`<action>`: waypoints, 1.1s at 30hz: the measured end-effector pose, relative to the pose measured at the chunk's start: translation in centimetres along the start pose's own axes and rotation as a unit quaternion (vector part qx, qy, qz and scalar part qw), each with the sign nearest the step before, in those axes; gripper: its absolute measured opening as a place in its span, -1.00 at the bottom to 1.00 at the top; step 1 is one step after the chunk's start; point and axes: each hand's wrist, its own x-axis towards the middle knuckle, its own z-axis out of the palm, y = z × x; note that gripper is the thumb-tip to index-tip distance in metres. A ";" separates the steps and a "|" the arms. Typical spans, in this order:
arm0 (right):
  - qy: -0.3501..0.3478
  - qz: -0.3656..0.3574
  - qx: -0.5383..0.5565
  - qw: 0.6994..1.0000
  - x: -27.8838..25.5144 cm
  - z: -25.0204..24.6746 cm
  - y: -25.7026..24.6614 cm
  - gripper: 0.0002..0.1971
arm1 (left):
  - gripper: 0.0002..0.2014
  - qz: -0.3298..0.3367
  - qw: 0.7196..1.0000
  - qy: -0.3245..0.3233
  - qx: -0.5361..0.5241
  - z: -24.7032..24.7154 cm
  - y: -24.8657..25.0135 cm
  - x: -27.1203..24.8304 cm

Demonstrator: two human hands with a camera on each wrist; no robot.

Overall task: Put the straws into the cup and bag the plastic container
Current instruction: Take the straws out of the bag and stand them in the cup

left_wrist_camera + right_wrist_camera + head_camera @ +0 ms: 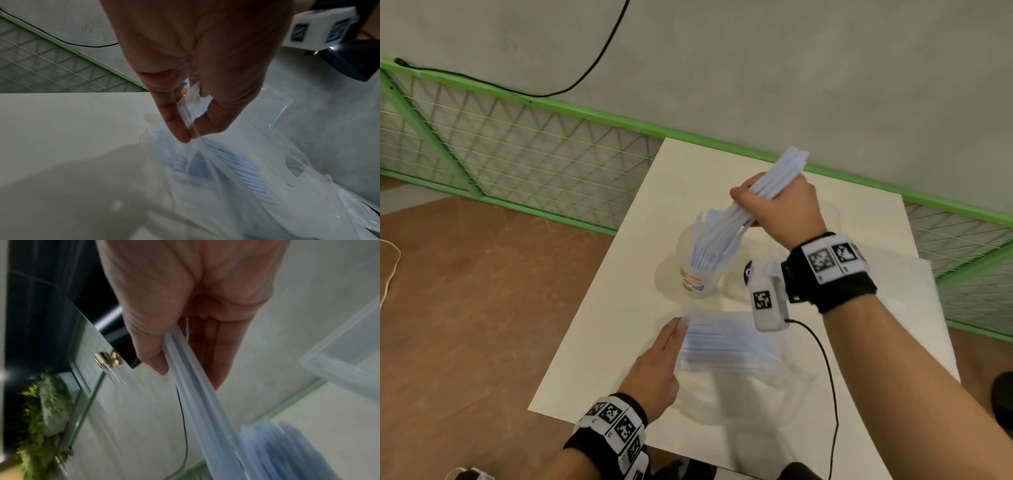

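Observation:
A clear cup (698, 274) with a coloured label stands mid-table with several pale blue straws (709, 240) in it. My right hand (763, 205) grips a tilted bundle of straws (777, 178) just above and right of the cup; their lower ends reach its mouth. The right wrist view shows my right hand (187, 378) curled round that bundle (195, 402). Nearer me, my left hand (674, 329) pinches the edge of a clear wrapper (191, 116) with more straws (242, 170) lying inside. The clear plastic container (275, 105) sits beyond it.
A thin clear plastic bag (739, 401) lies crumpled at the white table's (602, 342) near edge. A round blue object (747, 270) lies right of the cup. A black cable (828, 377) runs from my right wrist camera. A green mesh fence (517, 147) stands behind.

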 end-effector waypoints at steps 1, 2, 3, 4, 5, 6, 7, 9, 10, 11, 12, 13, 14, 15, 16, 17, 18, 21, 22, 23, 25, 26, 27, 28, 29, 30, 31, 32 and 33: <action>-0.006 0.000 -0.014 1.000 0.6 0.7 0.2 -0.86 | -0.11 -0.001 1.000 0.001 0.001 0.0 0.0 0.0; -0.015 0.002 -0.024 1.000 1.1 1.5 0.6 -0.87 | -0.11 -0.002 1.000 0.000 0.003 0.0 0.0 0.0; -0.024 0.006 -0.034 0.999 1.4 2.3 1.1 -0.89 | -0.11 -0.003 1.000 0.000 0.006 0.0 0.0 0.0; -0.030 0.008 -0.041 0.999 1.6 3.0 1.6 -0.90 | -0.11 -0.004 1.000 -0.001 0.008 0.0 0.0 0.0; -0.029 0.005 -0.041 0.999 1.7 3.6 2.2 -0.86 | -0.11 -0.004 1.000 0.000 0.009 0.0 0.0 0.0; -0.020 -0.002 -0.028 0.999 1.7 4.2 2.8 -0.79 | -0.11 -0.004 1.000 0.001 0.008 -0.1 0.1 0.0; -0.004 -0.010 -0.008 1.000 1.6 4.6 3.3 -0.71 | -0.11 -0.004 1.000 0.002 0.006 -0.1 0.1 0.0; 0.029 -0.047 -0.001 0.998 1.0 5.1 4.1 -0.58 | -0.11 -0.003 1.000 0.005 0.001 -0.2 0.2 0.0; 0.035 -0.075 -0.022 0.996 0.6 5.4 4.4 -0.52 | -0.10 -0.002 1.000 0.005 0.000 -0.2 0.2 0.0; 0.025 -0.102 -0.054 0.993 0.0 5.7 4.7 -0.46 | -0.10 -0.002 1.000 0.005 0.001 -0.2 0.1 0.0; 0.002 -0.127 -0.096 0.987 -0.6 6.1 5.0 -0.39 | -0.10 -0.001 1.000 0.003 0.002 -0.2 0.1 0.0; -0.032 -0.144 -0.148 0.978 -1.1 6.6 5.4 -0.33 | -0.10 -0.001 1.000 0.001 0.004 -0.2 0.1 0.1; -0.068 -0.154 -0.208 0.963 -1.6 7.0 5.9 -0.29 | -0.10 -0.001 1.000 0.001 0.007 -0.2 0.1 0.1; -0.104 -0.157 -0.267 0.945 -2.1 7.6 6.4 -0.27 | -0.11 0.000 1.000 0.002 0.011 -0.2 0.2 0.1; -0.131 -0.157 -0.316 0.927 -2.5 8.2 6.9 -0.26 | -0.12 0.000 1.000 0.002 0.014 -0.2 0.2 0.2; -0.144 -0.161 -0.341 0.915 -2.7 8.5 7.2 -0.25 | -0.12 0.002 1.000 0.003 0.016 -0.3 0.2 0.2; -0.143 -0.164 -0.338 0.916 -2.9 8.7 7.2 -0.25 | -0.12 0.004 1.000 0.003 0.017 -0.3 0.3 0.2; -0.072 -0.189 -0.231 0.951 -3.1 7.6 5.9 -0.45 | -0.12 0.002 1.000 0.002 0.019 -0.4 0.4 0.2; -0.044 -0.216 -0.196 0.955 -3.6 7.0 5.3 -0.56 | -0.12 -0.002 1.000 0.000 0.021 -0.4 0.4 0.2; -0.030 -0.248 -0.166 0.954 -4.3 6.6 4.8 -0.66 | -0.11 -0.006 1.000 -0.002 0.025 -0.4 0.4 0.3; -0.060 -0.292 -0.134 0.945 -7.1 6.3 4.4 -0.75 | -0.11 -0.015 0.999 -0.007 0.032 -0.3 0.5 0.4; -0.098 -0.298 -0.142 0.939 -8.9 6.3 4.5 -0.75 | -0.11 -0.019 0.999 -0.010 0.033 -0.3 0.5 0.4; -0.147 -0.283 -0.164 0.933 -10.6 6.5 4.9 -0.74 | -0.12 -0.021 0.999 -0.012 0.035 -0.3 0.6 0.5; -0.207 -0.246 -0.198 0.926 -12.2 6.8 5.5 -0.72 | -0.12 -0.021 0.999 -0.011 0.035 -0.2 0.7 0.6; -0.269 -0.198 -0.241 0.911 -13.6 7.2 6.5 -0.71 | -0.12 -0.018 0.999 -0.010 0.036 -0.2 0.8 0.6; -0.319 -0.155 -0.284 0.891 -14.6 7.7 8.0 -0.71 | -0.11 -0.014 0.999 -0.010 0.037 -0.2 0.8 0.6; -0.348 -0.120 -0.324 0.872 -15.7 8.3 10.0 -0.68 | -0.10 -0.011 0.999 -0.013 0.038 -0.1 0.9 0.6; -0.356 -0.093 -0.355 0.859 -16.6 8.8 11.9 -0.62 | -0.09 -0.009 0.999 -0.017 0.040 0.0 1.0 0.6; -0.349 -0.077 -0.379 0.853 -17.3 9.2 13.3 -0.54 | -0.09 -0.008 0.999 -0.021 0.042 0.1 1.0 0.6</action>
